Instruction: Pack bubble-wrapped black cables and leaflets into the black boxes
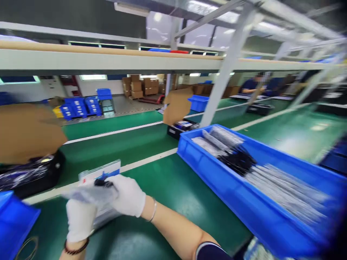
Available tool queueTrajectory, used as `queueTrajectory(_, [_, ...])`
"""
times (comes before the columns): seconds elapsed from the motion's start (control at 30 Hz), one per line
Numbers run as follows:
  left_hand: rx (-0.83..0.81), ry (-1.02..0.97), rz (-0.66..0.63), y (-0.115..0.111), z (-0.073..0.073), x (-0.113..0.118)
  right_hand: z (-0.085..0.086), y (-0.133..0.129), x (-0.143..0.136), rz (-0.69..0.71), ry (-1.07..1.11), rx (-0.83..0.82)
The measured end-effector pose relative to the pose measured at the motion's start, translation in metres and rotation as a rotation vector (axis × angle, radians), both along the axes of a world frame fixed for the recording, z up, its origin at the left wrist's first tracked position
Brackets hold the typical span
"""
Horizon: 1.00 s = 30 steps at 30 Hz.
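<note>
My left hand (80, 218), in a white glove, is closed on the near edge of a clear plastic bag (89, 194), which is blurred. My right hand (127, 195), also gloved in white, has its fingers closed at the bag's other side. A small black part (103, 183) shows at the bag, close to the right fingertips; its kind is unclear. Just behind and below both hands lies a white package with blue and red print (112, 167), partly covered by the bag and hands.
A blue bin (217, 187) at right holds clear-wrapped packets (284, 191) and black cables (237, 160). Black trays with cardboard flaps (27, 133) stand at left and mid-table. A blue bin corner (16, 224) is at lower left. A slanted white post (227, 65) supports the overhead shelf. A person sits far right.
</note>
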<state>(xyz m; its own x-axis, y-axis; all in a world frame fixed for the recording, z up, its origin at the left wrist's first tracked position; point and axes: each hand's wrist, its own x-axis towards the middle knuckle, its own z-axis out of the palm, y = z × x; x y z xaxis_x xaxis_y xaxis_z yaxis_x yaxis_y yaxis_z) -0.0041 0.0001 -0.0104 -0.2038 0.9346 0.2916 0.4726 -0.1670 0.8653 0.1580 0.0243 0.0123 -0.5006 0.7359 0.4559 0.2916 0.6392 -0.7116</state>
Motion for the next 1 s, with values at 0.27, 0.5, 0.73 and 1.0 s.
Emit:
queueTrajectory(0.27, [0.236, -0.112, 0.252, -0.009, 0.028, -0.009, -0.003, 0.030, 0.005, 0.164, 0.468, -0.501])
queueTrajectory(0.5, [0.265, -0.449, 0.286, 0.003, 0.015, 0.013, -0.012, 0.038, -0.004, 0.259, 0.903, -0.717])
queueTrajectory(0.73, [0.173, -0.476, 0.404, 0.027, -0.011, -0.016, -0.029, 0.059, -0.005, 0.074, 0.877, -0.645])
queueTrajectory(1.0, [0.152, -0.488, 0.715, 0.084, -0.016, -0.139, -0.128, 0.129, 0.010, -0.334, 0.799, -0.689])
